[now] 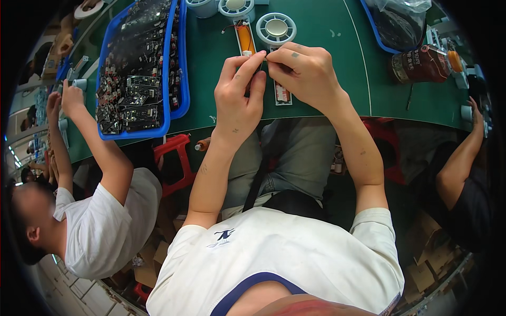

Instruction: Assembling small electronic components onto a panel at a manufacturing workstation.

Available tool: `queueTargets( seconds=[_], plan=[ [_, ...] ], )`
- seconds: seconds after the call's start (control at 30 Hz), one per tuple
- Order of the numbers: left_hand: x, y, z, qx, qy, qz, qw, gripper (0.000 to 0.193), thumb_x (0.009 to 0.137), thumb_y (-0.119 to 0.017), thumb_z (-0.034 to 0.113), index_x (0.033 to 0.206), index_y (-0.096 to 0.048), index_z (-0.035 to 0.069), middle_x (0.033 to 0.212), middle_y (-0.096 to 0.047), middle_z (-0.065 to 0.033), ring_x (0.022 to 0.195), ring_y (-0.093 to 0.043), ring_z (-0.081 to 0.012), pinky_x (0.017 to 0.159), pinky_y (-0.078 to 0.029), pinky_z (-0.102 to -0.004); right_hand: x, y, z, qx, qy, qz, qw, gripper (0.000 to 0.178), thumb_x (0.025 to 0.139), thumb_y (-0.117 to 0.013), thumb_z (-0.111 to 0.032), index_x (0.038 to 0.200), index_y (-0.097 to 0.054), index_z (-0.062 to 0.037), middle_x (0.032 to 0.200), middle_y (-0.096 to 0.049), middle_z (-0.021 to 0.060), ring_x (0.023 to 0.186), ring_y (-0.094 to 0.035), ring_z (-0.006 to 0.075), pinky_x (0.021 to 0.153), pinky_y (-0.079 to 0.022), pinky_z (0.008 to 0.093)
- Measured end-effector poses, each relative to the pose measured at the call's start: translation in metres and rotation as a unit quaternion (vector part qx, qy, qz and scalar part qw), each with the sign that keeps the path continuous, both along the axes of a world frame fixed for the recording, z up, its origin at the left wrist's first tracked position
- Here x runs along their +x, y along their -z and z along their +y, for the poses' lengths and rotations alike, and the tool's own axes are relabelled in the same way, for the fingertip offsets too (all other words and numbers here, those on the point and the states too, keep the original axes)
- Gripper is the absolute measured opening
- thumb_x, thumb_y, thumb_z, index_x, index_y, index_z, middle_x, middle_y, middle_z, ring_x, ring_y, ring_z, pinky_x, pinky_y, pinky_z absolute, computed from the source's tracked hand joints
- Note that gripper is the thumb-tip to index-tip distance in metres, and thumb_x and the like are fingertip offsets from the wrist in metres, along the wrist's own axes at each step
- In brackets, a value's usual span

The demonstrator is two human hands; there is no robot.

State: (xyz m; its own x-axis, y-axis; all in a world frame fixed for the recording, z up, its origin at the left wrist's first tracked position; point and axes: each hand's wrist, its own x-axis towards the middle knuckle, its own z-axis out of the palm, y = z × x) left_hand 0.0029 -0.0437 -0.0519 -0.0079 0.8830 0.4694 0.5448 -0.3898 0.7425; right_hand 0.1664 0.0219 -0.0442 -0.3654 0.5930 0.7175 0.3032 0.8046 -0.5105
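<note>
1. The place is looking like a small-electronics assembly workshop, with several people sharing a long green-topped workbench (316,21).
2. Stacked blue plastic trays (167,79) are holding a large heap of black circuit boards (142,89), suggesting work in batches.
3. Pale-blue round plastic parts (276,28) with spoked rims are sitting near a narrow white casing (244,39) that is carrying an orange-yellow block.
4. A co-worker in a white short-sleeved shirt (113,221) is working at the left; another in a dark shirt (466,210) is occupying the right.
5. Red plastic stools (176,166) and brown cardboard boxes (421,276) are standing below bench level.
</note>
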Motion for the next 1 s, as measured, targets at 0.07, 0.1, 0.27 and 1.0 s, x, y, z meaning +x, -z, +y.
queueTargets(
  seconds=[0.07,0.1,0.27,1.0],
  plan=[
    [0.000,0.000,0.000,-0.007,0.007,-0.007,1.000,0.031,0.096,-0.060,-0.003,0.125,-0.069,0.006,0.111,-0.059,-0.0067,0.064,-0.057,-0.0066,0.052,-0.048,-0.0214,0.001,0.000,0.000,0.009,0.000,-0.013,1.000,0.008,0.080,-0.072,-0.005,0.080,-0.065,-0.0002,0.073,-0.064,0.0088,0.057,-0.063,0.0267,0.052,-0.052,0.0333],
    [0.000,0.000,0.000,-0.011,0.010,-0.010,1.000,0.031,0.096,-0.060,-0.003,0.124,-0.069,0.005,0.112,-0.059,-0.0068,0.064,-0.057,-0.0066,0.052,-0.048,-0.0213,0.001,0.001,0.000,0.014,0.000,-0.019,1.000,0.008,0.080,-0.072,-0.005,0.080,-0.065,-0.0003,0.073,-0.064,0.0087,0.057,-0.063,0.0267,0.052,-0.052,0.0333],
    [0.000,0.000,0.000,-0.005,0.001,-0.010,1.000,0.031,0.096,-0.059,-0.003,0.124,-0.069,0.004,0.115,-0.059,-0.0076,0.064,-0.058,-0.0070,0.051,-0.049,-0.0214,-0.002,0.001,0.001,0.001,-0.005,-0.010,1.000,0.008,0.080,-0.072,-0.005,0.080,-0.065,-0.0003,0.073,-0.064,0.0089,0.058,-0.063,0.0269,0.053,-0.052,0.0339],
    [0.020,-0.026,-0.024,-0.045,0.026,-0.191,0.980,0.029,0.094,-0.062,-0.006,0.122,-0.069,-0.001,0.120,-0.062,-0.0107,0.087,-0.066,-0.0127,0.066,-0.055,-0.0235,0.003,-0.006,-0.054,-0.264,0.020,0.195,0.944,0.026,0.084,-0.076,-0.004,0.108,-0.069,-0.0018,0.082,-0.069,0.0039,0.064,-0.062,0.0085,0.056,-0.049,0.0237]
  ],
)
